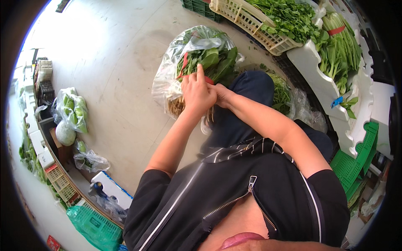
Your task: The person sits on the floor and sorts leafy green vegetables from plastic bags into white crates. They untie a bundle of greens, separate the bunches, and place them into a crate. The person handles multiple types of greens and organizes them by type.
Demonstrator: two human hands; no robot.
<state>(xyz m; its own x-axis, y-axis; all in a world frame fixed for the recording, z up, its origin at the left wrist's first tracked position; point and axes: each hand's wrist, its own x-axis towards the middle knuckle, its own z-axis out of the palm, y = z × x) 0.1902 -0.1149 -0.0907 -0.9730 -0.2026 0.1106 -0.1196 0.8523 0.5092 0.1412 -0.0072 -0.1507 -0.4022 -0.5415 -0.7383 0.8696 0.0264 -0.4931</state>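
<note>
My left hand (198, 92) lies over a bundle of leafy greens (227, 64), probably spinach, with its index finger stretched towards the leaves and the others curled. Against it, my right hand (223, 95) grips the same bundle low on the stems; its fingertips are partly hidden. A red band (208, 80) shows around the stems just beyond my hands, and thin roots hang below them. Behind and to the left, a clear plastic bag (166, 73) on the floor holds more greens with red bands, their brown roots (176, 106) towards me.
At upper right stand a cream plastic crate (248, 23) of leafy herbs and a white foam box (314, 67) with banded greens (340, 47). Loose greens (280, 94) lie beside my knee. Leftward are bagged green vegetables (73, 108), a wax gourd (65, 133) and a teal crate (94, 224).
</note>
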